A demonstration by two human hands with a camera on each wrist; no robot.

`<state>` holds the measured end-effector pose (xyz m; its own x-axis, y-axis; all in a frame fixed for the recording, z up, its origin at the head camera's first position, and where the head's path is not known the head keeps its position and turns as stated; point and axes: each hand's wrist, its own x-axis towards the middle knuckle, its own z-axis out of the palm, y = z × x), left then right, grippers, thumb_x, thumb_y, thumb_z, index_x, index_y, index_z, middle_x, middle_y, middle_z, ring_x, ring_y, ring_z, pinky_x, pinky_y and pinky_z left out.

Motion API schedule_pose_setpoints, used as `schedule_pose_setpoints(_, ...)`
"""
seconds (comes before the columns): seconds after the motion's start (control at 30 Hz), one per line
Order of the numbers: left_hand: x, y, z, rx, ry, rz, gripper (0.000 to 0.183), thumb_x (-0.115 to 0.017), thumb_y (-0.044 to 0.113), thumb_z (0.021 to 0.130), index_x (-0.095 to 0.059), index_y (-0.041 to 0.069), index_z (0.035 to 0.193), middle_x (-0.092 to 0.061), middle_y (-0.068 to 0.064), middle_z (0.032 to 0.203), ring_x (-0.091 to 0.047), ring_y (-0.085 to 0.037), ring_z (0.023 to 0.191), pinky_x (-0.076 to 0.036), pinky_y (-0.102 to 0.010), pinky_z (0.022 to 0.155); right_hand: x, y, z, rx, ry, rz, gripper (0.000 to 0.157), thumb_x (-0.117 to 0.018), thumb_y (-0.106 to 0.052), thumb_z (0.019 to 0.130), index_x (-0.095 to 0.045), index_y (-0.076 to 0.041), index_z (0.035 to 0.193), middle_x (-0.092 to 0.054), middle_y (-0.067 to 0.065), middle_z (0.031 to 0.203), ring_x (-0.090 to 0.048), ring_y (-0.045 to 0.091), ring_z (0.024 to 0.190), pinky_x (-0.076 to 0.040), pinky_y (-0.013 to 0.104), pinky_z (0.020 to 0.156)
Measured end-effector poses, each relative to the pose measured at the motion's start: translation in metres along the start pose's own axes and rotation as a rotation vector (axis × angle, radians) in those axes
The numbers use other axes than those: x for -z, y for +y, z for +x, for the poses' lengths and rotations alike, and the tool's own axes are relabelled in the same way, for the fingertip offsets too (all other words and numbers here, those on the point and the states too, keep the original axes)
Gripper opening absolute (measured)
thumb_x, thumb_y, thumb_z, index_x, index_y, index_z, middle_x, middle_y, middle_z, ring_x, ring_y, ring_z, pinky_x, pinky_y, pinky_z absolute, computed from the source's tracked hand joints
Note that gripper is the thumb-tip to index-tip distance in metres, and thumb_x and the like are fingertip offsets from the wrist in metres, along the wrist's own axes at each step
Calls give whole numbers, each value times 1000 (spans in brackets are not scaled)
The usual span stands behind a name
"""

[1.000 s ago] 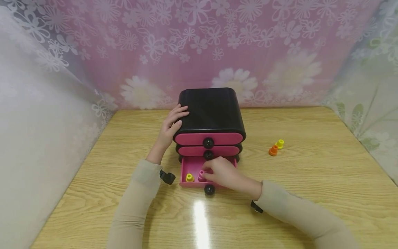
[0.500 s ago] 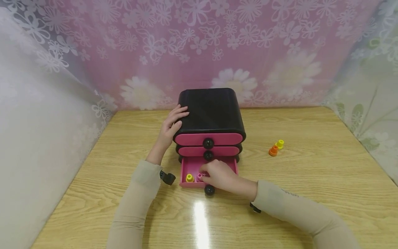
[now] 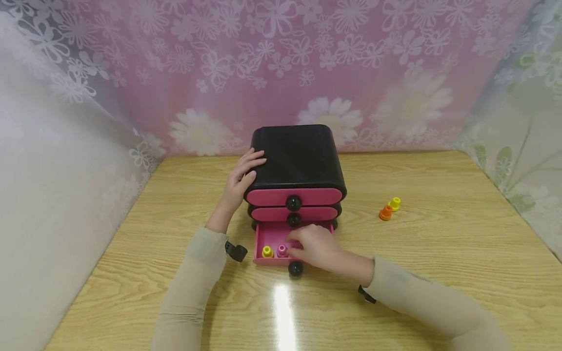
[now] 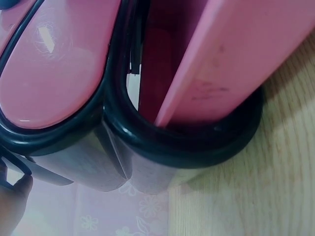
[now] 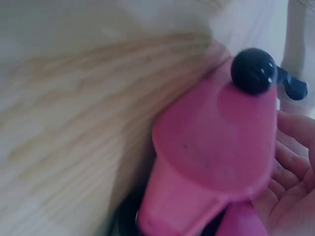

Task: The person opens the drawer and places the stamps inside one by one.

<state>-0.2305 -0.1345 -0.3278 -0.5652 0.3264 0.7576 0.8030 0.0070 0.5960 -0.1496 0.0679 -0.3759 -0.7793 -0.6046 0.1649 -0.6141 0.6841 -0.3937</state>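
A black cabinet [image 3: 298, 156] with pink drawers stands on the table, its bottom drawer [image 3: 272, 261] pulled out. Inside that drawer, a small yellow cone-shaped plastic piece [image 3: 267, 251] stands at the left, with a similar pink piece [image 3: 282, 250] beside it. My right hand [image 3: 318, 246] is over the drawer's right part, fingers loosely bent and parted just right of the pink piece; nothing shows between them. My left hand [image 3: 241, 178] rests on the cabinet's upper left edge, fingers extended over the top. In the left wrist view, only part of the left hand [image 4: 12, 201] shows.
To the right of the cabinet, an orange cone-shaped piece [image 3: 385, 212] and a yellow one [image 3: 395, 204] stand close together on the wooden table [image 3: 439, 253]. The bottom drawer's black knob [image 3: 296, 268] juts forward. A flowered curtain [image 3: 281, 63] hangs behind.
My right hand shifted the pink piece slightly left, towards the yellow one, then let go and drew back a little to the right. The left hand stays in place.
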Motion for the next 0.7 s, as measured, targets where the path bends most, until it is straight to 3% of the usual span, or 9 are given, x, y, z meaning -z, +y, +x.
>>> schedule_pose_setpoints(0.17, 0, 0, 0, 10, 6, 1, 56, -41, 30, 93, -46, -25, 106, -35, -41, 120, -16, -52, 122, -14, -42, 105, 14, 10, -13, 15, 60, 34, 20, -69, -16, 73, -69, -4, 88, -67, 4, 80, -62, 15, 71, -49, 26, 62)
schedule_pose_setpoints(0.3, 0, -1, 1, 11, 3, -1, 53, -41, 27, 93, -46, -24, 107, -35, -41, 121, -16, -52, 122, -13, -44, 104, 28, 19, -27, -7, 113, 47, 20, -71, -12, 71, -69, -1, 87, -66, 6, 79, -59, 17, 67, -48, 26, 59)
schedule_pose_setpoints(0.47, 0, -1, 1, 18, 3, 3, 50, -41, 24, 93, -46, -24, 108, -35, -40, 121, -16, -51, 122, -13, -43, 104, 44, 38, -49, -133, 131, 74, 21, -69, -10, 72, -68, 0, 91, -66, 8, 83, -60, 21, 74, -49, 33, 63)
schedule_pose_setpoints(0.53, -1, -1, 1, 24, 2, 6, 43, -40, 16, 93, -46, -24, 108, -35, -40, 121, -16, -51, 123, -14, -42, 105, 49, 48, -58, -181, 139, 77, 21, -68, -11, 74, -67, 1, 92, -66, 9, 86, -62, 24, 81, -50, 37, 67)
schedule_pose_setpoints(0.7, 0, 1, 0, 34, -4, 15, 32, -36, -4, 85, -46, -24, 108, -35, -40, 122, -15, -51, 123, -13, -42, 105, 59, 72, -76, -239, 208, 28, 22, -67, -13, 75, -67, 2, 91, -66, 12, 87, -62, 27, 80, -50, 41, 66)
